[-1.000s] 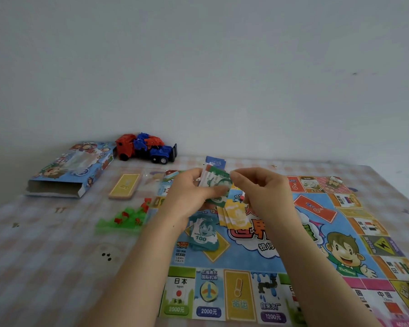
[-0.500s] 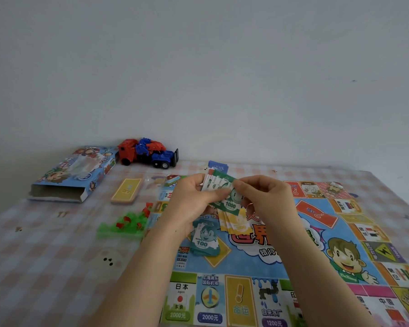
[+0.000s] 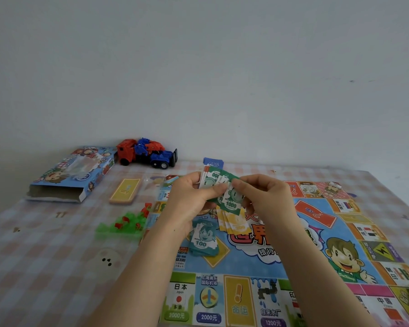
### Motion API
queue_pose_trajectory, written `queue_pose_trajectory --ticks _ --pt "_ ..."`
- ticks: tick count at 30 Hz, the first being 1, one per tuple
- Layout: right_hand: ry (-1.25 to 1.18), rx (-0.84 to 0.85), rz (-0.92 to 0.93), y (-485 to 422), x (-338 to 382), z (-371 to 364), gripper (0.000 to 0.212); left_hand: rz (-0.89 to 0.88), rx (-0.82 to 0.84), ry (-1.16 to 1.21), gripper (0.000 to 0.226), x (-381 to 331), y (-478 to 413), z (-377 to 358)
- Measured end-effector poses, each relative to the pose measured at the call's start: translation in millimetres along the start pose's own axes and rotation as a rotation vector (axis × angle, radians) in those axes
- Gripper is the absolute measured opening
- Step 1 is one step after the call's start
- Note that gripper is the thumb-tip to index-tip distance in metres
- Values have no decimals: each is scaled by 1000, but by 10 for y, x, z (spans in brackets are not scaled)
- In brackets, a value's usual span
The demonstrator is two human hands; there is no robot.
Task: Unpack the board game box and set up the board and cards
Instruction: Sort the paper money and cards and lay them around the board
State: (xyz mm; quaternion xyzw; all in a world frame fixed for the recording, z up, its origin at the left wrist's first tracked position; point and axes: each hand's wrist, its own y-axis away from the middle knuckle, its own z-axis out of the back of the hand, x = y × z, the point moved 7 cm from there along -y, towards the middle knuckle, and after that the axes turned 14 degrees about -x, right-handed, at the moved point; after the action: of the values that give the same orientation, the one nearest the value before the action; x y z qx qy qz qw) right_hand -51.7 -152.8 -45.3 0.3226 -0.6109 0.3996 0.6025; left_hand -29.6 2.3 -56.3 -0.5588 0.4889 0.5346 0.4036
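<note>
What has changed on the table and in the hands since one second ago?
The right hand has drawn one 1000 bill down, partly out of the stack that the left hand holds. The 100 pile, yellow pile, box and truck stayed put.

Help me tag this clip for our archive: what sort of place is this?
Probably a room at home: a checked-cloth table stands against a bare wall, with a toy truck and a children's board game laid out with play money.
</note>
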Motion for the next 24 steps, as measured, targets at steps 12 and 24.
queue_pose_trajectory --ticks 12,24 --pt "-15 34 7 14 10 -31 10 1 -33 35 23 -5 -7 15" --pt "-32 29 14 16 18 -23 10 -2 -82 51 22 -6 -26 59"
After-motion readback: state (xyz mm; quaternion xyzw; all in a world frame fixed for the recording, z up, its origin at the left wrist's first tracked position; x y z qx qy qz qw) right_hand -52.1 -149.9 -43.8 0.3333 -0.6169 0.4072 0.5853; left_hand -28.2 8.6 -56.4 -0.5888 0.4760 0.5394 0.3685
